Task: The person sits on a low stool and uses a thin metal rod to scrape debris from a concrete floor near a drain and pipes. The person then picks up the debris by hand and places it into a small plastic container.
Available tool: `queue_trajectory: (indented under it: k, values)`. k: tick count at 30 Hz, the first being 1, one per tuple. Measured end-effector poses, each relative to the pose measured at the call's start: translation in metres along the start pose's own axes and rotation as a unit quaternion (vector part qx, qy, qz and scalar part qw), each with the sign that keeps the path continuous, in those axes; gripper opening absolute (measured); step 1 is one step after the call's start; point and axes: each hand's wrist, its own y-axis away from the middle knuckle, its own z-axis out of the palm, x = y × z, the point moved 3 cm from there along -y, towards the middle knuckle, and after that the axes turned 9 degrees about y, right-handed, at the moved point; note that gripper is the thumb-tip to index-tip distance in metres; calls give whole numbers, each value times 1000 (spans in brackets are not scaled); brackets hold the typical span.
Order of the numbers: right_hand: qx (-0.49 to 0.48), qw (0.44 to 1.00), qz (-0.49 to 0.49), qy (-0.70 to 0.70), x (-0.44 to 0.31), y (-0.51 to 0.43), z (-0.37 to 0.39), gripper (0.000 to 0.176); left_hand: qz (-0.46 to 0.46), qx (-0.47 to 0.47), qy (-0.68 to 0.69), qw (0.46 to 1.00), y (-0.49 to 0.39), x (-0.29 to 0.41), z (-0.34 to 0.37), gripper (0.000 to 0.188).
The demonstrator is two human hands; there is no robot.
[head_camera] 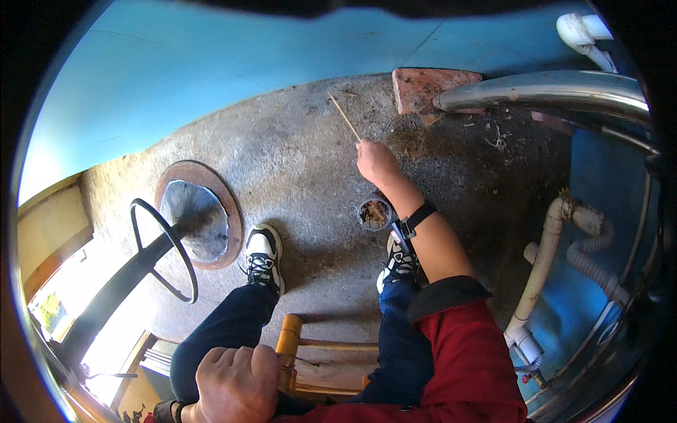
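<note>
My right hand (376, 163) reaches out over the concrete floor and pinches the near end of a thin wooden stick (345, 117). The stick's far tip points toward the blue wall, near some small splinters (347, 93) on the floor. Below my right forearm stands a round, clear-walled container (390, 213) with brown scraps inside. It is close to my right shoe (398, 261). My left hand (238, 383) is curled into a fist above my left thigh, and its palm side is hidden. No object shows in it.
A black pedestal stand with a ring (193, 275) rises from a round base (232, 222) at left. A yellow bamboo frame (288, 338) lies between my legs. A shiny metal pipe (545, 92) meets a reddish slab (418, 87). White drain pipes (540, 269) run along the right wall.
</note>
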Motion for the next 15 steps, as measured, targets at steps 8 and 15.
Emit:
queue_trajectory:
  k: [8, 15]
  values:
    - [49, 998, -34, -1, -35, -12, -7, 31, -6, -2, -1, 1000, -3, 0, -3, 22]
    - [109, 989, 87, 56, 41, -11, -27, 28, -12, 6, -2, 1000, -4, -3, -3, 22]
